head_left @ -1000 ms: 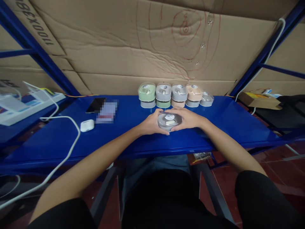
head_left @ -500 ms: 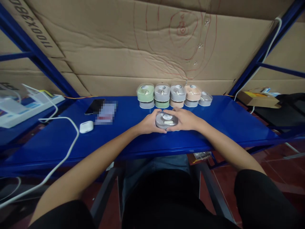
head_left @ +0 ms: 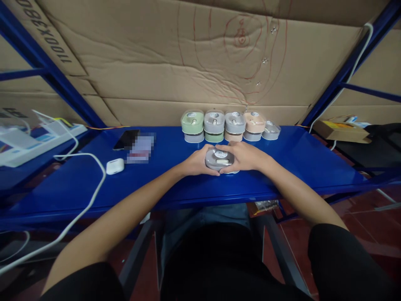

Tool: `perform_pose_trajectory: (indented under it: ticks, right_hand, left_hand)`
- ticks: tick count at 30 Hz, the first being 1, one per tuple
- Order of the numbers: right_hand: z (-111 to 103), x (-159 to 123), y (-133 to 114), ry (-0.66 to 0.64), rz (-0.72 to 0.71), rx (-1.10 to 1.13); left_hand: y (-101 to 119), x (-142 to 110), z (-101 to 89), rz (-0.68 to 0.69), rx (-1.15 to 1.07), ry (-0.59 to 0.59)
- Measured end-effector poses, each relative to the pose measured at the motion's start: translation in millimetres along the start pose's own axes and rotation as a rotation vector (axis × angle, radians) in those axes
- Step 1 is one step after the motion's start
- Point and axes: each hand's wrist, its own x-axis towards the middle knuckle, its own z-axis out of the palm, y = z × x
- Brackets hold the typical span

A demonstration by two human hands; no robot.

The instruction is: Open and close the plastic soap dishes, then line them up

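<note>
Between my hands is a small grey container [head_left: 214, 160] with a clear lid, a round white label and a pale strip on top. My left hand [head_left: 198, 161] grips its left side, fingers behind and thumb in front. My right hand [head_left: 246, 157] wraps round its right side. Below the right hand a sliver of white edge [head_left: 233, 172] shows at the tabletop; what it belongs to is hidden. Behind stand stacked containers of the same kind: green on grey [head_left: 192, 124], grey on green [head_left: 214, 123], grey on peach [head_left: 234, 123], peach on grey [head_left: 254, 123]. One grey container [head_left: 271, 130] stands single.
On the blue table [head_left: 163, 184] to the left lie a white earbud case [head_left: 115, 166], a dark phone [head_left: 125, 139] and a blurred-out item [head_left: 140, 148]. A white cable [head_left: 94, 196] crosses the left side. Cardboard [head_left: 150, 62] walls the back; an open carton [head_left: 343, 130] is at right.
The view has shifted slightly, so everything sits a little further right. Both hands keep their hold on the grey container, with almost no movement.
</note>
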Motion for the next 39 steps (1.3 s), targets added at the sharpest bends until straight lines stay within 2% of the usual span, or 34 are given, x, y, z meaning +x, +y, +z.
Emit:
perform_pose_trajectory:
  ticks: [3, 7, 12, 15, 18, 21, 24, 26, 28, 30, 33, 39]
  right_hand:
    - [3.3, -0.4, -1.1, 0.005, -0.003, -0.006]
    - [22.1, -5.3, 8.7, 0.069, -0.012, 0.037]
    - [43.4, -18.6, 31.8, 0.157, -0.151, 0.172]
    - [42.4, -34.5, 42.3, 0.198, -0.199, 0.214]
    - [27.6, -58.0, 55.1, 0.310, -0.175, 0.150]
    - [-1.4, -78.3, 84.7, 0.587, -0.007, 0.018]
    - [-35.2, -80.4, 134.3, 0.908, 0.391, -0.102]
    - [-51.7, -71.0, 169.2, 1.026, 0.685, -0.106]
    - [-59.6, -57.3, 196.8, 0.976, 0.883, -0.041]
    - [-59.4, -44.3, 213.3, 0.864, 0.966, 0.027]
    - [-52.0, -33.7, 221.4, 0.788, 0.989, 0.079]
    - [-44.9, -40.7, 227.6, 0.829, 0.973, 0.087]
  left_hand:
    - [-1.9, 0.6, -0.8, -0.012, 0.014, -0.007]
    - [-5.4, 0.9, 0.6, -0.014, 0.020, 0.015]
    - [-4.2, -1.3, 0.0, -0.023, 0.060, 0.020]
    - [-2.7, -3.8, -4.5, -0.012, 0.044, 0.020]
    - [-2.3, -5.5, -10.0, -0.014, 0.011, 0.015]
    - [-2.5, -5.2, -12.5, -0.028, 0.015, 0.022]
    - [-2.0, -3.8, -11.8, -0.019, 0.045, 0.026]
    - [-1.1, -3.2, -11.3, -0.014, 0.059, 0.025]
    - [-0.1, -3.0, -11.6, -0.013, 0.067, 0.020]
    - [0.6, -3.2, -12.4, -0.009, 0.073, 0.007]
    - [0.5, -3.5, -13.2, 0.004, 0.080, -0.006]
    - [-0.3, -3.2, -14.2, -0.002, 0.120, -0.026]
